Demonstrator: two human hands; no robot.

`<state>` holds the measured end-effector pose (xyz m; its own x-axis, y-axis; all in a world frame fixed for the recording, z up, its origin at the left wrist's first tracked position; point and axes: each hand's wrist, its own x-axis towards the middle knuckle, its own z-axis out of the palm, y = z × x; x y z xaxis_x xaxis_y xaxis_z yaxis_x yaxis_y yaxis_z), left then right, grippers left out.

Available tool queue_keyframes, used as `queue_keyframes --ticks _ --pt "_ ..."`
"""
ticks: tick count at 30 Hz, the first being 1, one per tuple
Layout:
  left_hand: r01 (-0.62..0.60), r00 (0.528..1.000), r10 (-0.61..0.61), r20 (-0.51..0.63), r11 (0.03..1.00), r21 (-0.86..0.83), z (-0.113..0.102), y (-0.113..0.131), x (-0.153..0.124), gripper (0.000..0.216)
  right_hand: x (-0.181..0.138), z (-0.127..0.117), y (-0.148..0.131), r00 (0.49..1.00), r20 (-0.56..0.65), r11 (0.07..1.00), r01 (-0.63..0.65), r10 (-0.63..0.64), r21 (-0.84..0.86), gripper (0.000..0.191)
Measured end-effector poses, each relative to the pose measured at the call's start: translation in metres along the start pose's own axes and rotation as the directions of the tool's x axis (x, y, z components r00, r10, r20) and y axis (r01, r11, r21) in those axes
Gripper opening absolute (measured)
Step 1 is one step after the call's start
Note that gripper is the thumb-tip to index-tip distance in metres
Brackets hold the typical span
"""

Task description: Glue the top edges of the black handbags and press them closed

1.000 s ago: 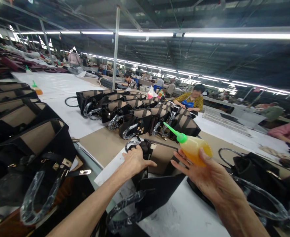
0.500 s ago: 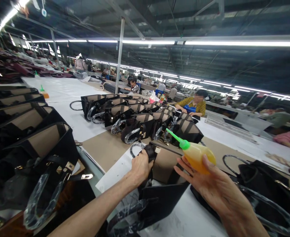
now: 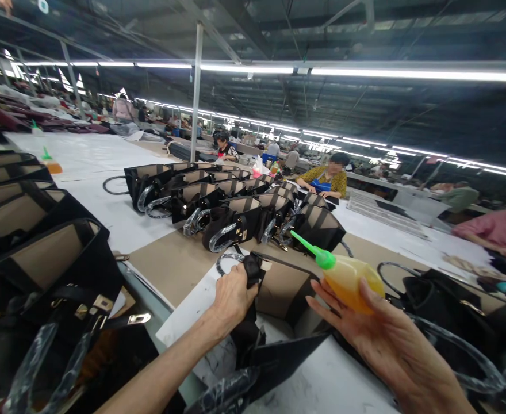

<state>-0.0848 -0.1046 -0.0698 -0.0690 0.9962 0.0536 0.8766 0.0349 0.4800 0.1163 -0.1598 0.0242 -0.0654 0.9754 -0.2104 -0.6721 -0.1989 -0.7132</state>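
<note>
Left hand (image 3: 233, 296) clasps open black handbag's (image 3: 281, 282) side, on white paper (image 3: 201, 305) | right hand (image 3: 365, 322) cradles squeeze bottle (image 3: 350, 279) | step: seemingly steadying bag, bottle ready | next calls for: nozzle (image 3: 307, 244) angled down, left grip firm

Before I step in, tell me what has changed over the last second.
The left hand, open with its thumb spread a second ago, has closed on black material at the side of the bag between the hands. That bag's front panel has tipped toward the wearer, widening the mouth. Unchanged: the right hand holds the bottle; the bags beyond stand in place.
</note>
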Motion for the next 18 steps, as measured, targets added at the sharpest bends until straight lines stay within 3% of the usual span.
queue_keyframes --ticks 4,8,12,15,18 --pt "-0.008 1.000 0.009 0.010 0.998 -0.067 0.001 -0.002 -0.005 0.028 0.002 -0.003 -0.001 1.000 -0.021 0.999 -0.014 0.014 0.031 0.044" --pt "-0.104 0.994 0.109 0.012 0.971 -0.214 0.005 -0.009 -0.010 0.035 -0.001 -0.005 0.000 0.999 -0.036 0.999 0.034 -0.033 0.034 0.036" --pt "-0.237 0.971 0.223 -0.087 0.852 -0.466 0.003 -0.006 -0.011 0.037 -0.016 -0.011 0.001 0.995 -0.057 0.997 0.083 -0.083 -0.010 0.034" --pt "-0.360 0.922 0.368 -0.118 0.706 -0.610 -0.016 0.009 -0.002 0.027 -0.035 -0.022 0.002 0.990 -0.083 0.993 0.111 -0.113 -0.029 0.037" --pt "-0.474 0.811 0.585 -0.002 0.656 -0.587 -0.047 0.034 0.018 0.020 -0.057 -0.038 0.002 0.985 -0.123 0.992 0.121 -0.124 -0.032 0.036"
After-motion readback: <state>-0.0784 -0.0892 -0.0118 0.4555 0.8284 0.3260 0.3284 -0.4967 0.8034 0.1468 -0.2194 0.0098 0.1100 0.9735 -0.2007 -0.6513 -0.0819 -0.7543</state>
